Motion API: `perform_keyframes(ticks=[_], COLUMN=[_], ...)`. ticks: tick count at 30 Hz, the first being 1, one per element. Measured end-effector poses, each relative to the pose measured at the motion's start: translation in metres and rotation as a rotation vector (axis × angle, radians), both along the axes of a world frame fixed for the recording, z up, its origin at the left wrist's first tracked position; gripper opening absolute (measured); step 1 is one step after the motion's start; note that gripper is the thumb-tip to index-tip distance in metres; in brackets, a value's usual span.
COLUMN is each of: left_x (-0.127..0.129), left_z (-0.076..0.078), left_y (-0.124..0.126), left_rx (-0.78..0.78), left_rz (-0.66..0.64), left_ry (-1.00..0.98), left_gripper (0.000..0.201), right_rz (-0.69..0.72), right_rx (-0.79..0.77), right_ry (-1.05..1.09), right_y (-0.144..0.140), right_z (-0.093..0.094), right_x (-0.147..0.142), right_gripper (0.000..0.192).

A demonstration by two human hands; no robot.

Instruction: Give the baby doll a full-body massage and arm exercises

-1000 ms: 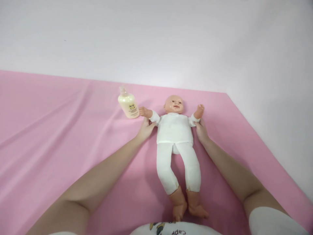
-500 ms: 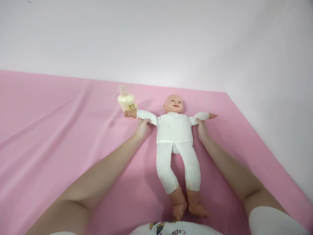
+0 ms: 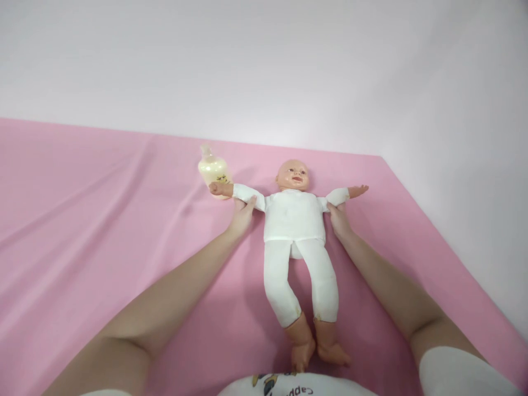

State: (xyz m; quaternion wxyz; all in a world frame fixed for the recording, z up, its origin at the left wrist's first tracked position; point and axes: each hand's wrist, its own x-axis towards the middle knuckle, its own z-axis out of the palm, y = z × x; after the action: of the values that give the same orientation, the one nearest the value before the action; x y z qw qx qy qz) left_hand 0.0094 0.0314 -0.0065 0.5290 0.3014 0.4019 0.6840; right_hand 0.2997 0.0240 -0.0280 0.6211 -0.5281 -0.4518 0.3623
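A baby doll with a white cloth body lies on its back, its head away from me and its feet close to my shirt. Its arms are spread out to both sides. My left hand grips the doll's arm on the left, thumb on top and the other fingers hidden beneath. On the other side, my right hand holds the opposite arm the same way. Behind the doll's hand on the left stands a pump bottle of pale yellow liquid, partly covered by that hand.
A pink sheet with some creases lies under the doll. Its far edge meets a pale grey-white surface, and its right edge slants toward me. My white shirt shows at the bottom.
Both doll arms have shifted slightly in my grip; the doll's hands sit a little higher and are turned differently. The thumbs have moved slightly. Body, legs and bottle stay put.
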Motion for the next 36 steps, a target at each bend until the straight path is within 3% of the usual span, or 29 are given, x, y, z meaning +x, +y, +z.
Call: perform_keyframes(ticks=[3, 8, 12, 16, 19, 26, 30, 36], left_x=[0.0, 0.0, -0.001, -0.004, -0.008, -0.013, -0.013, -0.012], left_z=[0.001, 0.001, 0.0, -0.005, -0.013, -0.021, -0.019, -0.02], left_y=[-0.003, -0.005, -0.006, -0.006, -0.004, 0.0, 0.0, 0.005], left_rx=[0.063, 0.126, 0.168, 0.277, 0.377, 0.484, 0.464, 0.184], left_rz=[0.056, 0.093, -0.09, -0.281, -0.282, -0.242, -0.241, -0.2], left_ry=[0.137, 0.265, 0.524, 0.831, 1.029, 1.384, 1.299, 0.789], left_gripper=[0.021, 0.029, 0.028, 0.047, 0.059, 0.063, 0.063, 0.041], right_rz=[0.04, 0.062, 0.159, 0.226, 0.221, 0.205, 0.192, 0.087], right_rx=[0.084, 0.134, 0.162, 0.203, 0.216, 0.245, 0.221, 0.058], right_ry=[-0.049, -0.071, -0.199, -0.305, -0.354, -0.5, -0.449, -0.098], right_y=[0.0, -0.004, -0.01, -0.011, -0.011, -0.007, -0.005, 0.0], right_z=[0.002, 0.009, 0.013, 0.014, 0.012, 0.006, 0.005, 0.004], right_x=[0.0, -0.008, -0.011, -0.01, -0.01, -0.006, -0.005, -0.004], right_gripper=[0.074, 0.06, 0.042, 0.043, 0.049, 0.052, 0.045, 0.042])
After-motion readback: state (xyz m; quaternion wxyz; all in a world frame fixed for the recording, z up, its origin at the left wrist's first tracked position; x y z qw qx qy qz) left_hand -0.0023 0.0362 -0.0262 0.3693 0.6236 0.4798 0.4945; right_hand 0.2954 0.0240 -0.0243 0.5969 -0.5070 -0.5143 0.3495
